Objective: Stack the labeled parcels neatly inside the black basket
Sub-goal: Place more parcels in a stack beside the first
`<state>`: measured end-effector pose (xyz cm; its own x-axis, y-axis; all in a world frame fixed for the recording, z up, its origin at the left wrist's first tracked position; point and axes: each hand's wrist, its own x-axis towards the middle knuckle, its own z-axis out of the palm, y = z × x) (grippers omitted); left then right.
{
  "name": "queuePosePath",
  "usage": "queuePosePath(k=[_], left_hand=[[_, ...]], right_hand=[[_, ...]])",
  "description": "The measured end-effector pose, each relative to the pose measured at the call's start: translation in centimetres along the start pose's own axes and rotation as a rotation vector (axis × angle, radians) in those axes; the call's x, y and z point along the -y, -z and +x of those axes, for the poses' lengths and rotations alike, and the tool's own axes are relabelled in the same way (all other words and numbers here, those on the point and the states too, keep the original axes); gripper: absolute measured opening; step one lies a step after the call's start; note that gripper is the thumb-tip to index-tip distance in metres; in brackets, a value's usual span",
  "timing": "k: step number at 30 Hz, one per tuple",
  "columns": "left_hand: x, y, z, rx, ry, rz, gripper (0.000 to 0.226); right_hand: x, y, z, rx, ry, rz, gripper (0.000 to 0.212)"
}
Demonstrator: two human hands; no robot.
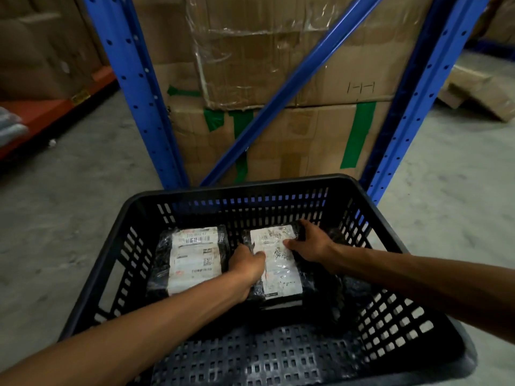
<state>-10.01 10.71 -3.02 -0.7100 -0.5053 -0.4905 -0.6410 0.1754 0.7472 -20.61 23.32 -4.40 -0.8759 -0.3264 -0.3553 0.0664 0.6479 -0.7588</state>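
Both our hands on the right parcel inside the black basket.

Our left hand (246, 263) curls its grip over the near-left edge of the right parcel (278, 267), and our right hand (308, 246) clasps its far-right edge, thumb lying on the white label, so both grips are grasping this one parcel. It lies flat on the basket (117, 235) floor, wrapped in shiny black plastic. Just to the left of our left grip, close beside it, lies the left parcel (192, 259), label up and untouched. Beyond our grips, past the basket's far wall, stand taped cardboard boxes (278, 79) behind a blue rack frame (133, 79), all on the grey concrete floor (69, 204).
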Motion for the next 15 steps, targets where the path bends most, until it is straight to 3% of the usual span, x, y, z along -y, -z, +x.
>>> queuePosePath(k=[4, 7, 10, 12, 15], left_hand=[[-0.5, -0.8, 2.1, 0.051, -0.036, 0.219, 0.083], [-1.1, -1.3, 2.4, 0.085, -0.016, 0.416, 0.089], [-1.2, -1.4, 1.7, 0.080, 0.000, 0.448, 0.090], [-0.7, -1.7, 0.1, 0.043, -0.194, 0.484, 0.088], [0.3, -3.1, -4.1, 0.129, -0.481, 0.394, 0.081]], right_hand=[[-0.4, -1.8, 0.7, 0.030, 0.026, -0.329, 0.069], [0.1, -1.9, 0.9, 0.066, 0.047, -0.430, 0.070], [2.0, -0.4, 0.0, 0.174, 0.104, -0.708, 0.064], [3.8, 1.8, -1.6, 0.174, 0.261, -0.981, 0.047], [5.8, 5.3, -4.9, 0.029, 0.527, -1.368, 0.026]])
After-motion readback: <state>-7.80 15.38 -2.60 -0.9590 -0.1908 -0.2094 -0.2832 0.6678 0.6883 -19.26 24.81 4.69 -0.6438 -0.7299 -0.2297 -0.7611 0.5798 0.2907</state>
